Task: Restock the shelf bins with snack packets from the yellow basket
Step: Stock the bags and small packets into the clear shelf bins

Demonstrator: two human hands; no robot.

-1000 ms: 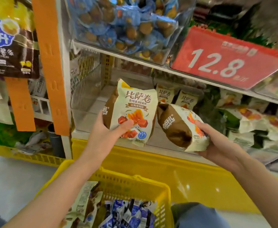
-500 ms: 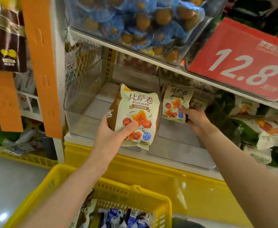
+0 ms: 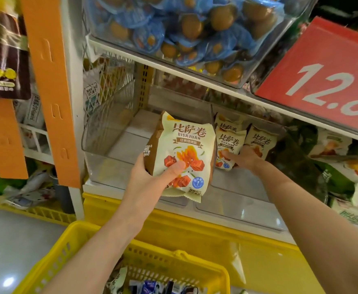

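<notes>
My left hand [image 3: 152, 179] grips a cream-and-brown snack packet [image 3: 184, 149] upright in front of the clear left bin [image 3: 104, 134], whose floor is bare. My right hand [image 3: 245, 159] reaches into the clear right bin [image 3: 239, 200] and holds the lower part of a second, matching packet [image 3: 229, 143], thumb across its front. That packet stands beside two more of the same kind [image 3: 262, 141] at the back of the bin. The yellow basket [image 3: 157, 254] sits below my arms, with blue and cream packets [image 3: 150, 287] inside.
A shelf above carries a clear tub of blue-wrapped round snacks [image 3: 186, 28] and a red 12.8 price sign [image 3: 322, 71]. Green-and-white bags [image 3: 343, 166] fill the space to the right. An orange upright [image 3: 51, 81] bounds the left. A yellow base panel [image 3: 216, 230] runs under the bins.
My right hand carried its packet from in front of the shelf into the right bin and stood it beside the others. My left hand stayed in front of the left bin with its packet.
</notes>
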